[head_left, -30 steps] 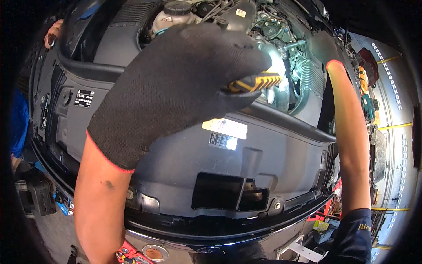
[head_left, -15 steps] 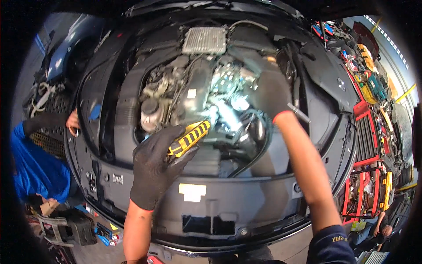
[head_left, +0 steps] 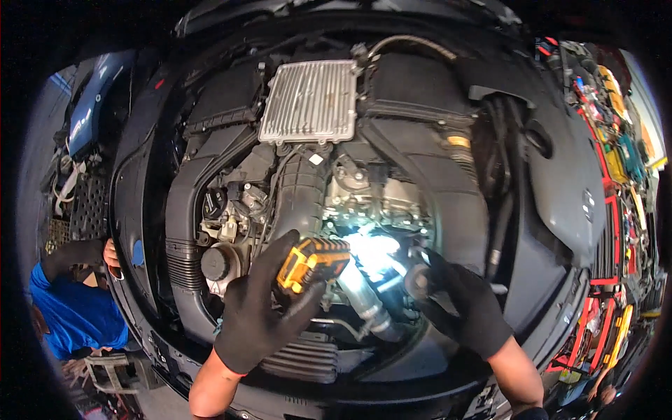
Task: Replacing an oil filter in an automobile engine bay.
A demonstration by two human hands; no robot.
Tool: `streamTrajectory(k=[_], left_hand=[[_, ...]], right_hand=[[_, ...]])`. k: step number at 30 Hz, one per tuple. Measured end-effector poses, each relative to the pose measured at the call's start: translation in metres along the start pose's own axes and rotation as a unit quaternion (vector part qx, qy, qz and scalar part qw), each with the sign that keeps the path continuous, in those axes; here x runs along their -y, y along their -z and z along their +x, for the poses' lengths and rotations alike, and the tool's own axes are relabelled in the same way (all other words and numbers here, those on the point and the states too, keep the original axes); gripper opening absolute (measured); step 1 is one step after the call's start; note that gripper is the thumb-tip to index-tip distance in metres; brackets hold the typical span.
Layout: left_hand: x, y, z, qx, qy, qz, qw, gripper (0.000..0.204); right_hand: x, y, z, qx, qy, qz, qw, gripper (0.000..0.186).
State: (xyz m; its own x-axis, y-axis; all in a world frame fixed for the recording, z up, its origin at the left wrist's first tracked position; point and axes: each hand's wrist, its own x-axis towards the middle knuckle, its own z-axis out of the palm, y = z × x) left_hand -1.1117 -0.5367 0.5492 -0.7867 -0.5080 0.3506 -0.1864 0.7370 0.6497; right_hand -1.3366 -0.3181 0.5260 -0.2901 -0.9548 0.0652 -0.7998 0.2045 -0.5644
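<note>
My left hand (head_left: 262, 308), in a black glove, is closed around a yellow-and-black work light (head_left: 308, 266). Its bright beam falls on the engine (head_left: 378, 199) just to the right of the middle air duct. My gloved right hand (head_left: 462, 301) is closed on what looks like a ratchet (head_left: 418, 280), its round dark head showing at the fingertips and a bit of metal handle past the palm. A slim silver piece runs from there into the glare. Below the light lies a silver pipe (head_left: 362, 297) joined to a dark hose; glare hides where the tool ends.
A ribbed metal box (head_left: 308, 101) sits at the back of the engine bay. A black-capped reservoir (head_left: 220, 262) stands left of my left hand. At far left a person in a blue shirt (head_left: 84, 301) rests a hand on the fender. Red tool drawers (head_left: 605, 238) stand at right.
My view has moved in closer over the engine. My right hand has come back and down from the engine's right side, toward the lit spot. The left still holds the work light.
</note>
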Motion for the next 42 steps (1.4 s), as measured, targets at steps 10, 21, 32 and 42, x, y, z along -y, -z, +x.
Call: streamTrajectory(k=[10, 21, 32, 42], left_hand=[[0.067, -0.008, 0.065, 0.173, 0.063, -0.159, 0.970, 0.080], [0.109, -0.006, 0.094, 0.239, -0.084, -0.105, 0.962, 0.076], [0.073, -0.087, 0.116, 0.250, -0.001, -0.046, 0.967, 0.063], [0.038, -0.034, 0.061, 0.187, 0.118, 0.056, 0.974, 0.052]], right_hand=[[-0.038, -0.002, -0.044, -0.052, -0.014, -0.133, 0.990, 0.055], [-0.042, -0.001, -0.058, 0.037, 0.035, -0.185, 0.982, 0.065], [-0.083, 0.017, -0.066, 0.031, -0.014, -0.112, 0.993, 0.035], [-0.085, 0.027, -0.071, 0.077, -0.060, -0.095, 0.991, 0.051]])
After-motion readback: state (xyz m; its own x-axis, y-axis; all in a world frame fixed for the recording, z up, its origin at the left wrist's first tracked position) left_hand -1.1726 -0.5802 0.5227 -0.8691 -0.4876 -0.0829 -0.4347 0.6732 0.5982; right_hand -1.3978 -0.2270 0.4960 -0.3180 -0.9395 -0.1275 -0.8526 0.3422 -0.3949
